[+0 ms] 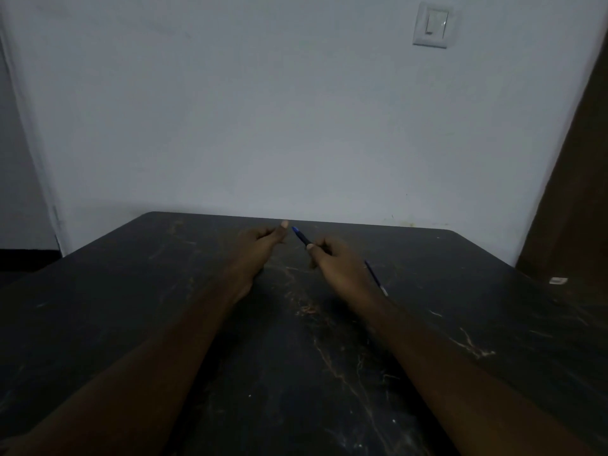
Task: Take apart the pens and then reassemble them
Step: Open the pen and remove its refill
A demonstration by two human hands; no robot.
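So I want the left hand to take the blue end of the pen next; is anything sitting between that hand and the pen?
Nothing visible does. The left hand sits just left of the dark pen barrel with the blue end, held by the right hand, with only bare dark marbled table showing in the gap.

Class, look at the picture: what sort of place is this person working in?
Probably an ordinary indoor room, not a workshop: a plain painted wall with a light switch, and a dark scratched table pushed against it.

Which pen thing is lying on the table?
The thin pen refill, beside the right hand. The dark pen barrel is held up in that hand.
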